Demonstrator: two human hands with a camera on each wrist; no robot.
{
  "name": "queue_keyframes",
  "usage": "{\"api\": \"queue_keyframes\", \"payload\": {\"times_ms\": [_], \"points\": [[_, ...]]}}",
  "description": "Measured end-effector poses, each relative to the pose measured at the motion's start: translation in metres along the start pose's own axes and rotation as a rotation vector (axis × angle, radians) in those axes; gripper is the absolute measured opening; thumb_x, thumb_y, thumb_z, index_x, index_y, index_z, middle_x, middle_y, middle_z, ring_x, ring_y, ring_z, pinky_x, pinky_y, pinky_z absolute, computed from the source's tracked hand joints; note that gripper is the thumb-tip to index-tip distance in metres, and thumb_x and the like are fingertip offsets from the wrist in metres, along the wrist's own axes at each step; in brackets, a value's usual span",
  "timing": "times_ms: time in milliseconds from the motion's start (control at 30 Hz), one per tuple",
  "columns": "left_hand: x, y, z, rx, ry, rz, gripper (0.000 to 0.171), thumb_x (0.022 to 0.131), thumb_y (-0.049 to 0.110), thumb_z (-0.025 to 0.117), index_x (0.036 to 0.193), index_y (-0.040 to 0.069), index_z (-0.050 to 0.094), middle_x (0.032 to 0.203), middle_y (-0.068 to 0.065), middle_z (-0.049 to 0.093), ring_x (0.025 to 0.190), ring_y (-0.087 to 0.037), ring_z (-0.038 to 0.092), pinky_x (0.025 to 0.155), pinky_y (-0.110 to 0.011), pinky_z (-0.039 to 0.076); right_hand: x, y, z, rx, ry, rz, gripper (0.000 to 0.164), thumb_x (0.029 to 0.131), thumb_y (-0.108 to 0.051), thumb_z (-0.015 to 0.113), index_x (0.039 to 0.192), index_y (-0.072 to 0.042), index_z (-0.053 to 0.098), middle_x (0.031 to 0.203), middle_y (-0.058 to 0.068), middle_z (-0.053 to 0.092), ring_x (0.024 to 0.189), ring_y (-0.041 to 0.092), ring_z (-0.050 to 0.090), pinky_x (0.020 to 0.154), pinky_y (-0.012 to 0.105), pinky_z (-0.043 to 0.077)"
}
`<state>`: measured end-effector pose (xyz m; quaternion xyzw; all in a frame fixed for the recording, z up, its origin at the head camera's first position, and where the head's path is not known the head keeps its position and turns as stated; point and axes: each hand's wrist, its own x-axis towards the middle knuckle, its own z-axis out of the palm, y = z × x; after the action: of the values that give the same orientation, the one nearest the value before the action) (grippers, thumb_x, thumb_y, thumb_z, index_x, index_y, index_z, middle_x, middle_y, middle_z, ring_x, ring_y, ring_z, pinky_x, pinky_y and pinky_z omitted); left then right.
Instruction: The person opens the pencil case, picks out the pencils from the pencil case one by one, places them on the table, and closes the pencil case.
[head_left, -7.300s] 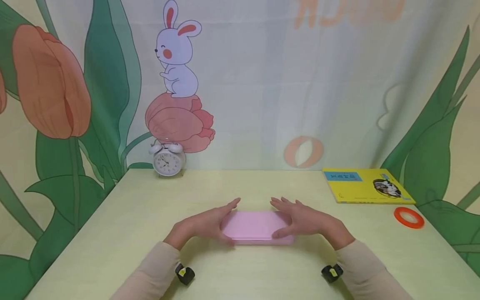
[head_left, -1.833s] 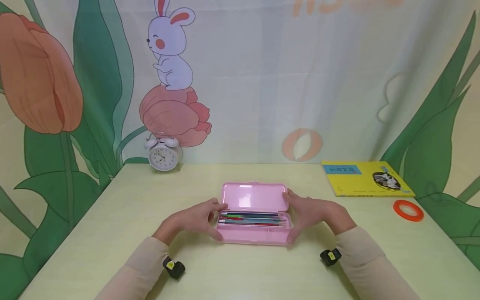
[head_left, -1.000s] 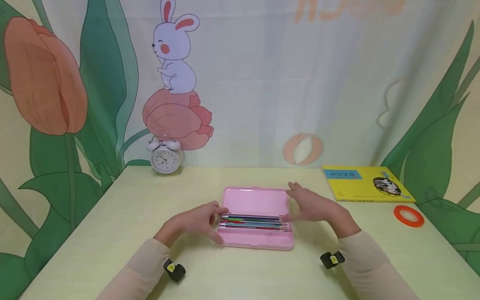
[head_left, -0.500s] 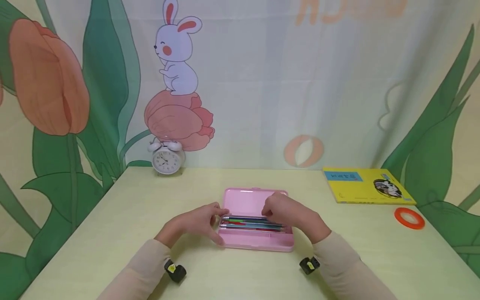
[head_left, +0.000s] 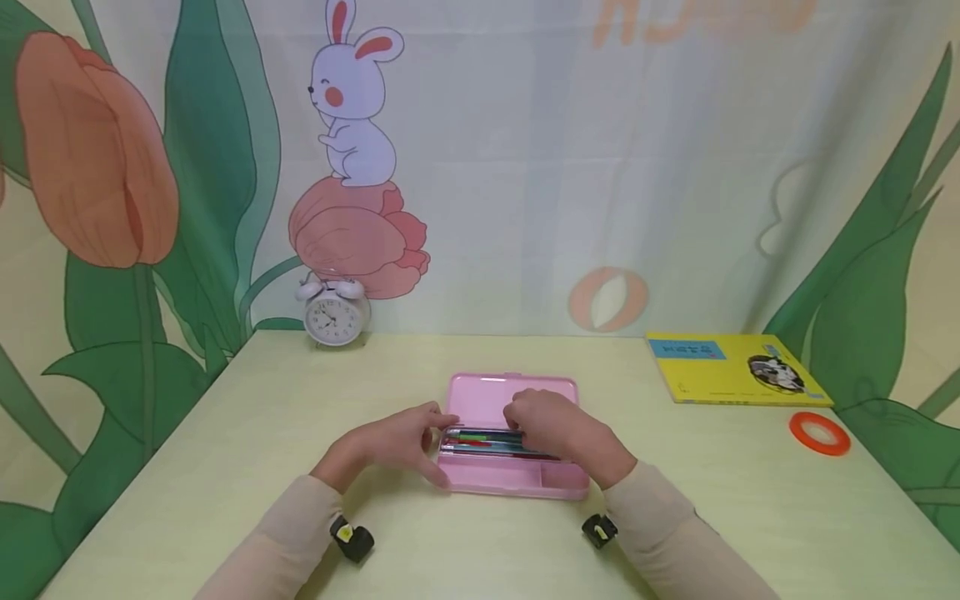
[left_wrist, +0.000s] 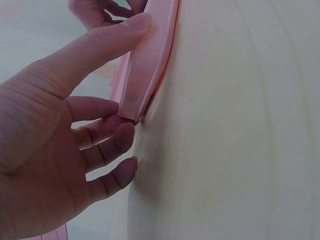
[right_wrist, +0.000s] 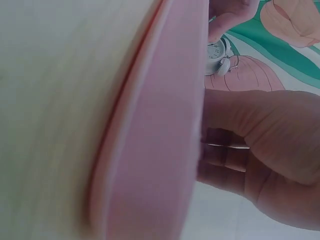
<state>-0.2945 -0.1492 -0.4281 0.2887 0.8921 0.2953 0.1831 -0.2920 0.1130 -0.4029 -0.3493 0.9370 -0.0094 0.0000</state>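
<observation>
A pink pencil case lies on the table with its lid folded back. Several pencils lie side by side in its rear compartment. At the case's left end, my left hand holds it; in the left wrist view the thumb lies against the wall of the case, with fingers at its end. My right hand reaches over the right part with fingers curled down among the pencils. Its fingertips are hidden, and in the right wrist view the case wall covers them.
A white alarm clock stands at the table's back left. On the right lie a yellow book and, in front of it, an orange ring. A printed curtain hangs behind the table.
The pencil case was closed at first; its lid is now laid back. My right hand left the case's right end and moved left over the pencils, while my left hand stayed at the left end.
</observation>
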Motion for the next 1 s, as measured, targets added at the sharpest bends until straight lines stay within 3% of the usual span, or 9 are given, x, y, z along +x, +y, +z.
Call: {"api": "queue_keyframes", "payload": {"times_ms": [233, 467, 633, 833, 1000], "points": [[-0.001, 0.002, -0.001, -0.008, -0.007, 0.009, 0.093, 0.071, 0.033, 0.092, 0.148, 0.007, 0.048, 0.105, -0.008, 0.049, 0.094, -0.022, 0.050, 0.074, -0.032, 0.041, -0.001, -0.002, 0.000, -0.059, 0.004, -0.009, 0.019, 0.085, 0.004, 0.069, 0.095, -0.012, 0.073, 0.083, -0.002, 0.061, 0.073, 0.015, 0.057, 0.073, 0.033, 0.051], [-0.002, 0.001, 0.000, -0.019, -0.002, 0.011, 0.093, 0.071, 0.031, 0.093, 0.148, 0.006, 0.048, 0.104, -0.009, 0.049, 0.094, -0.023, 0.050, 0.073, -0.032, 0.041, -0.005, 0.003, -0.004, -0.020, 0.005, -0.032, 0.025, 0.086, 0.003, 0.066, 0.101, -0.013, 0.077, 0.089, -0.002, 0.066, 0.079, 0.015, 0.061, 0.076, 0.033, 0.052], [-0.001, 0.000, 0.001, -0.018, -0.003, 0.009, 0.093, 0.071, 0.032, 0.092, 0.149, 0.007, 0.048, 0.104, -0.008, 0.049, 0.094, -0.023, 0.050, 0.073, -0.032, 0.042, -0.015, 0.019, -0.013, 0.021, 0.027, -0.053, 0.020, 0.084, 0.003, 0.069, 0.098, -0.009, 0.077, 0.084, -0.001, 0.068, 0.075, 0.015, 0.060, 0.075, 0.034, 0.052], [0.000, 0.000, 0.000, -0.023, -0.004, -0.015, 0.094, 0.071, 0.033, 0.093, 0.149, 0.008, 0.047, 0.104, -0.007, 0.049, 0.094, -0.022, 0.049, 0.073, -0.033, 0.042, -0.036, 0.039, -0.030, 0.146, -0.051, 0.043, 0.020, 0.084, 0.002, 0.071, 0.102, -0.006, 0.077, 0.081, -0.002, 0.064, 0.073, 0.015, 0.055, 0.073, 0.033, 0.050], [0.000, -0.001, 0.000, -0.021, -0.007, -0.014, 0.094, 0.071, 0.034, 0.092, 0.149, 0.008, 0.047, 0.106, -0.006, 0.049, 0.093, -0.021, 0.049, 0.072, -0.033, 0.042, -0.058, 0.063, -0.033, 0.179, -0.075, 0.052, 0.017, 0.083, 0.002, 0.075, 0.099, -0.005, 0.077, 0.077, -0.004, 0.062, 0.072, 0.014, 0.053, 0.069, 0.030, 0.048]]}}
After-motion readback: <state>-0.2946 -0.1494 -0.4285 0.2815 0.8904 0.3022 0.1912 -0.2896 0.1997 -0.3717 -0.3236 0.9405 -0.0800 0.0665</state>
